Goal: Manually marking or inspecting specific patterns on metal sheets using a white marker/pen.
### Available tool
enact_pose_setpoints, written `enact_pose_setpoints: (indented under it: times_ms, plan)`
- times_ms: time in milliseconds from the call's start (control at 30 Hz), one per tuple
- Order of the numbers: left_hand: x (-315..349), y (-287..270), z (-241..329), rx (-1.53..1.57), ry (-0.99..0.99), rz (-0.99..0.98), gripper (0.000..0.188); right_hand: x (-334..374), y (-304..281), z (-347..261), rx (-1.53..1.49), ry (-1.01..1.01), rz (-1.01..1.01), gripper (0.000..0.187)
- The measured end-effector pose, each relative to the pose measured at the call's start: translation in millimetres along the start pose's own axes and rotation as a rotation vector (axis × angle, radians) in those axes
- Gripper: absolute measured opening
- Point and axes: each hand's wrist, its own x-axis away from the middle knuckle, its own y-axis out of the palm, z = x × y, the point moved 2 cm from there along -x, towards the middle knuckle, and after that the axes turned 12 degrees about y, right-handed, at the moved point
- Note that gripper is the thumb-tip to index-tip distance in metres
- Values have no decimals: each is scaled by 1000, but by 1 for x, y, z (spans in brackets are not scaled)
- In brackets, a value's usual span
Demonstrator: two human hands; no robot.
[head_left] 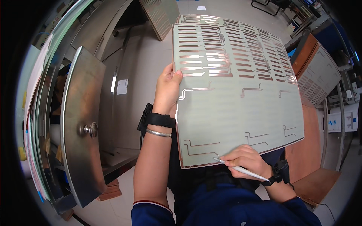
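Note:
A large pale green sheet (233, 101) with copper-coloured tracks and slots is held up in front of me, tilted away. My left hand (166, 89) grips its left edge, thumb on the front face. My right hand (247, 162) sits at the sheet's lower edge and holds a thin white pointed tool (241, 170), its tip touching the sheet near the bottom edge. A second similar sheet (203, 19) shows just behind the top of the first. Both wrists carry black straps; the left also has a silver bangle.
An open stainless steel cabinet door with a round knob (90, 129) stands at the left. A perforated panel (160, 13) leans at the top. A wooden board and slotted panel (315, 71) stand at the right, beside metal tubing (325, 132).

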Motion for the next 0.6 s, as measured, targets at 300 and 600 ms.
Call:
enact_pose_setpoints:
  times_ms: [300,600]
  plan:
    - [0,0,-1,-17,-14,2,38,1,6,2,114,-34,78,20]
    - [2,1,0,-8,-14,19,37,1,0,3,-5,-35,11,19]
